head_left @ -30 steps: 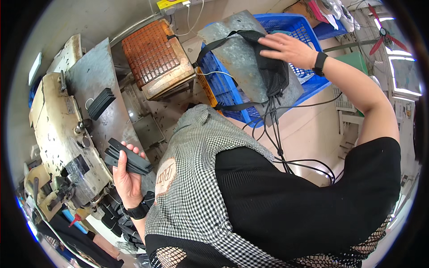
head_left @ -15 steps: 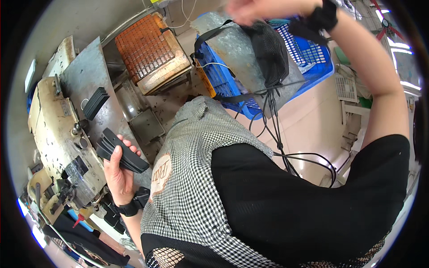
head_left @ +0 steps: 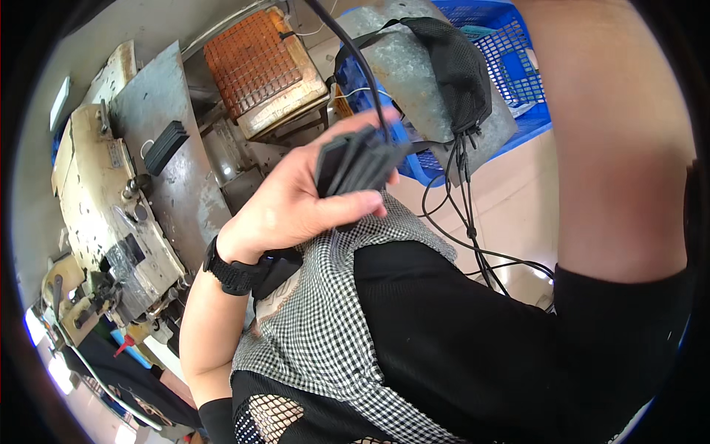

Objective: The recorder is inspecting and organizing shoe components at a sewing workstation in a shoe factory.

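My left hand [head_left: 285, 196] is raised in front of my checked apron, its fingers and thumb closed around a stack of flat black strips [head_left: 359, 163]. Motion blurs the stack a little, and what the strips are made of I cannot tell. A similar black bundle [head_left: 166, 148] with a pale loop lies on the grey metal plate to the left. From the right, my bare right forearm [head_left: 621, 133] reaches up past the top edge, and the hand itself is out of the picture. A dark cable [head_left: 347, 44] hangs down from above, close to my left fingers.
A worn cream-coloured machine [head_left: 100, 177] stands at the left beside the metal plate [head_left: 151, 89]. Behind is a stool with an orange-brown grid mat [head_left: 251, 63]. A blue plastic basket [head_left: 510, 63], a black mesh bag [head_left: 458, 66] and loose black cables [head_left: 470, 214] are toward the right.
My left hand has lifted the black strips up and to the right, away from beside the machine. My right hand has gone out of view at the top, its forearm now nearer.
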Tool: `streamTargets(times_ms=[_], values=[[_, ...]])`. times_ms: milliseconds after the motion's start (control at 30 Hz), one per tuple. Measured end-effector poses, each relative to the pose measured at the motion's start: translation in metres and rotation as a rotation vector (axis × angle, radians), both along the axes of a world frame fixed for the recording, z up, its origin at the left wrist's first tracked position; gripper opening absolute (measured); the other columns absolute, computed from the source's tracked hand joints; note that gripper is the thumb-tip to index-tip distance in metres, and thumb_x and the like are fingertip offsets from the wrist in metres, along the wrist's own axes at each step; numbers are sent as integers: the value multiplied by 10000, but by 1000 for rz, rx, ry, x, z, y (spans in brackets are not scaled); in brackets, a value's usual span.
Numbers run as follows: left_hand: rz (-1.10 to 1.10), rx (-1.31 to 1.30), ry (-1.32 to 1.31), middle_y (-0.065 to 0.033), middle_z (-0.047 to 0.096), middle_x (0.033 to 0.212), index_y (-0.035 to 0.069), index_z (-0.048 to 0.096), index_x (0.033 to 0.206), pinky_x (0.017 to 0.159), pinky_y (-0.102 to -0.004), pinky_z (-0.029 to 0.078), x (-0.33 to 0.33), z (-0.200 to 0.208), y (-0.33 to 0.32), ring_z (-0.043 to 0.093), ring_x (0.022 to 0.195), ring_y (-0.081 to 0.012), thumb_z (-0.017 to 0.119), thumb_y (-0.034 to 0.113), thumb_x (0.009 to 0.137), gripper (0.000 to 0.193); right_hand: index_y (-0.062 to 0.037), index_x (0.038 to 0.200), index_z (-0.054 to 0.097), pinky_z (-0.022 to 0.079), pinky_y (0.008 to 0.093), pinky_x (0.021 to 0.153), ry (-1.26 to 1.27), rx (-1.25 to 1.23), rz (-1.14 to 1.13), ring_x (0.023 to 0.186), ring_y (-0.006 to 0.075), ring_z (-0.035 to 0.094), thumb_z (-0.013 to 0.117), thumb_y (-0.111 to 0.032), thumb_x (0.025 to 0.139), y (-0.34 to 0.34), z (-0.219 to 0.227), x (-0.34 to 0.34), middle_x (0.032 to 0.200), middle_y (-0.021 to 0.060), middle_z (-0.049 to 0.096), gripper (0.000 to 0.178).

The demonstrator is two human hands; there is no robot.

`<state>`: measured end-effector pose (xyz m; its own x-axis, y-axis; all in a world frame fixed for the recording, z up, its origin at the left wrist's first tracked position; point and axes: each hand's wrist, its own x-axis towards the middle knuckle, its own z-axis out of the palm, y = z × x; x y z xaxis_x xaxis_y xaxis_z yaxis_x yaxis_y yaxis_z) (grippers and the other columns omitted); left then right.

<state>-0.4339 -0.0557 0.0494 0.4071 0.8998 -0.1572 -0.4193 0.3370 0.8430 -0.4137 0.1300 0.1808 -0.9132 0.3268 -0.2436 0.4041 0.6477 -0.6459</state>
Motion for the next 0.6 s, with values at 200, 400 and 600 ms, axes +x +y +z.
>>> streamTargets(times_ms=[200,400,600], values=[[300,2,311,-57,643,975,8,545,1112,764,-248,482,-26,-4,-28,591,801,-100,690,125,816,350,19,909,639,491,248,662,-29,-37,87,670,136,588,542,-144,905,-14,-7,-17,747,69,635,190],[1056,22,715,-51,644,821,-34,608,1057,704,-224,445,-94,23,-71,580,753,-94,611,163,892,257,19,906,637,487,251,650,-52,-64,171,662,136,583,550,-144,900,-26,-9,-28,739,68,630,185],[1113,318,1218,-112,655,995,-61,593,1099,794,-250,461,-115,44,-109,606,823,-131,564,18,903,214,19,903,636,482,255,639,-69,-82,234,654,136,579,558,-143,895,-32,-5,-34,732,67,626,180]])
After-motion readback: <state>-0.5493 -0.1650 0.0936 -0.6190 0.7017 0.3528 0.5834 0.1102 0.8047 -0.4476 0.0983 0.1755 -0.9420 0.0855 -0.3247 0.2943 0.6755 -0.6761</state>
